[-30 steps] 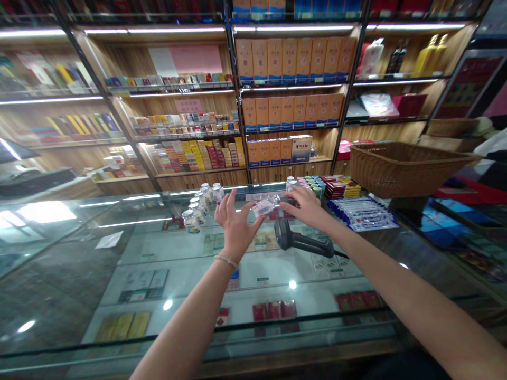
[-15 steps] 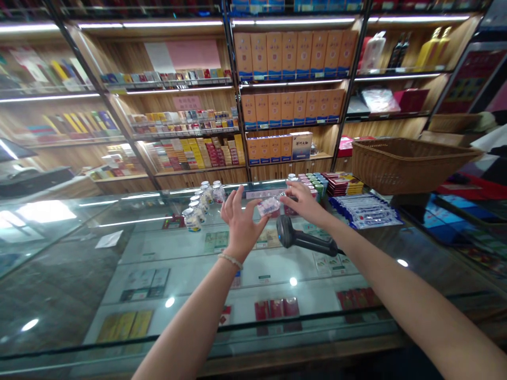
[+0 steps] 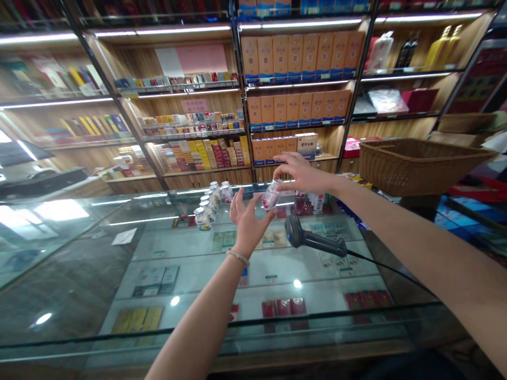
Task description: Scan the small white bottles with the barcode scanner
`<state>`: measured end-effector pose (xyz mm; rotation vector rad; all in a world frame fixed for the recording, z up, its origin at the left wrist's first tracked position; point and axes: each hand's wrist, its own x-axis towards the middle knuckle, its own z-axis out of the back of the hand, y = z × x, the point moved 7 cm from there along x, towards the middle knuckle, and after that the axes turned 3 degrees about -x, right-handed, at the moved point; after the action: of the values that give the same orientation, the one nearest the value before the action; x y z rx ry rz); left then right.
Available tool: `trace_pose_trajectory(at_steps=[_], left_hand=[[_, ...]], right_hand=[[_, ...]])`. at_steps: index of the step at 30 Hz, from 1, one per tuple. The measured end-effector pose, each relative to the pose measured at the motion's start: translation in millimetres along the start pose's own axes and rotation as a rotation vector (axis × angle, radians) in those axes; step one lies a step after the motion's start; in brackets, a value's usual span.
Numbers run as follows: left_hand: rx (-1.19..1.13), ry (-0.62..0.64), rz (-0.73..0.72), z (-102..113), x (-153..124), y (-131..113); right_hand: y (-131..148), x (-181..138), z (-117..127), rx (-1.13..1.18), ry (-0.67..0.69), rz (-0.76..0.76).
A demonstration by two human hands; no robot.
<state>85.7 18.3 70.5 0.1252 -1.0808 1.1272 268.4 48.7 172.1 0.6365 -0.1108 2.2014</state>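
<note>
A small clear bottle (image 3: 271, 195) with pink-and-white contents or label is held tilted between my two hands above the glass counter. My right hand (image 3: 300, 173) reaches over from the right, its thumb and fingers closed around the bottle's upper end. At the lower end, my left hand (image 3: 249, 219) pinches it between thumb and forefinger, other fingers raised. Just below the hands, a black barcode scanner (image 3: 315, 238) lies on the glass, its cable running right. Similar white-capped bottles (image 3: 206, 207) stand in a cluster left of my left hand.
The glass display counter (image 3: 237, 269) holds flat packs beneath its top. A wicker basket (image 3: 420, 166) stands at the right. Blue packets and other goods are partly hidden behind my right arm. Behind the counter, shelves carry orange boxes (image 3: 304, 55) and cigarette packs.
The bottle has turned from lying on its side to a steeper tilt. My right hand has moved up and left, closing over its upper end. The view has shifted slightly.
</note>
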Motion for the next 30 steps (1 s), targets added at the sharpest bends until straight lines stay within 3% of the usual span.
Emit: trace_pose_trajectory(at_steps=[8, 14, 18, 23, 30], left_hand=[[-0.040, 0.035, -0.027, -1.6, 0.0, -5.9], [-0.062, -0.031, -0.021, 0.8, 0.0, -4.1], [-0.075, -0.100, 0.004, 5.2, -0.3, 1.1], [-0.082, -0.162, 0.053, 9.3, -0.4, 7.9], [-0.081, -0.179, 0.097, 10.2, -2.3, 11.8]], right_hand=[[6.0, 8.0, 5.0, -0.027, 0.069, 0.054], [12.3, 6.0, 1.6, -0.034, 0.054, 0.041], [22.1, -1.1, -1.6, -0.028, -0.079, -0.024], [20.5, -16.8, -14.6, 0.017, -0.351, -0.319], [25.5, -28.9, -52.1, 0.154, -0.442, -0.452]])
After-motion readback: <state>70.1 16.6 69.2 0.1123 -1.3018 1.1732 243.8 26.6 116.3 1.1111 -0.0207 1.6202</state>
